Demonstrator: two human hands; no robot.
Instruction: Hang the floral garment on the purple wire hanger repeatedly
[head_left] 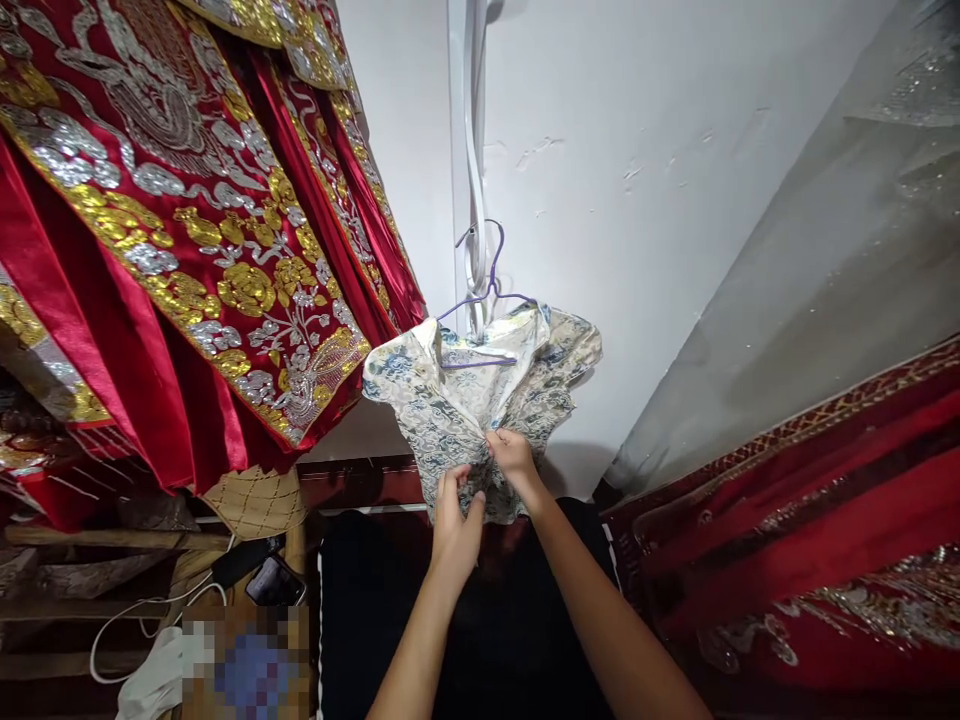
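At the far left hangs a red satin costume (236,240) thick with gold and silver sequined flowers, its lower edge slanting down toward the middle of the view. Below it, a woven straw piece (251,503) sits above a smartphone (276,583), with a looping white cable (99,640) and a crumpled white cloth (154,675) farther left. The short-sleeved patterned blouse (442,420), cream with blue-grey scrolls, is in the centre, upright on a purple wire hanger (493,270) in front of a white wall (600,230); whether the hook hangs from the white strip (469,130) behind it cannot be told. The left hand (459,510) is at the lower front of the blouse, thumb and fingers spread apart; any contact is unclear. Just above and to its right, the right hand (512,455) pinches the front edge at the bottom of the V-neck. Black fabric (517,640) lies below both forearms. At far right, sheer greyish material (787,290) stands above red embellished fabric (862,540).
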